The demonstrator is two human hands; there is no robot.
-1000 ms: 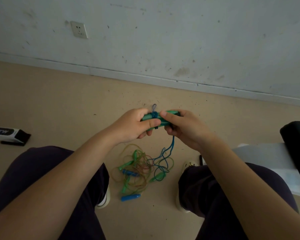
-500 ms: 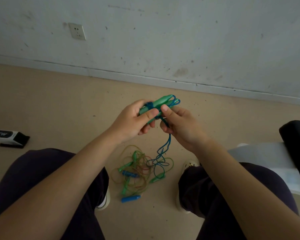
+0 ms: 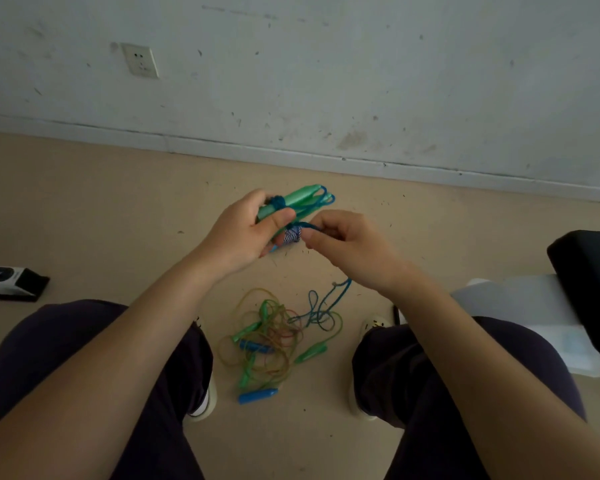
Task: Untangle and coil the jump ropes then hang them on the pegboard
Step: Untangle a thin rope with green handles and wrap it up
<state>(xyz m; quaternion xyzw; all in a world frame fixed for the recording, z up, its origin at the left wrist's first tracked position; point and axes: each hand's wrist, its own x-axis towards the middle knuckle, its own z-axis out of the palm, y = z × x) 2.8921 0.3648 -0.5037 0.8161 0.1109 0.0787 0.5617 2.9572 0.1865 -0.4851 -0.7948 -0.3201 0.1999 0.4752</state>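
While left hand (image 3: 243, 230) grips, rope bundle (image 3: 298, 200) between hands

Dim, flat indoor light, soft faint shadows, wide-angle bending at the edges (skirting line curves), slight softness throughout

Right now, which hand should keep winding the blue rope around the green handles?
The right hand. It already pinches the blue rope beside the bundle, with slack trailing to the floor. The left hand grips the green handles and should just steady them.
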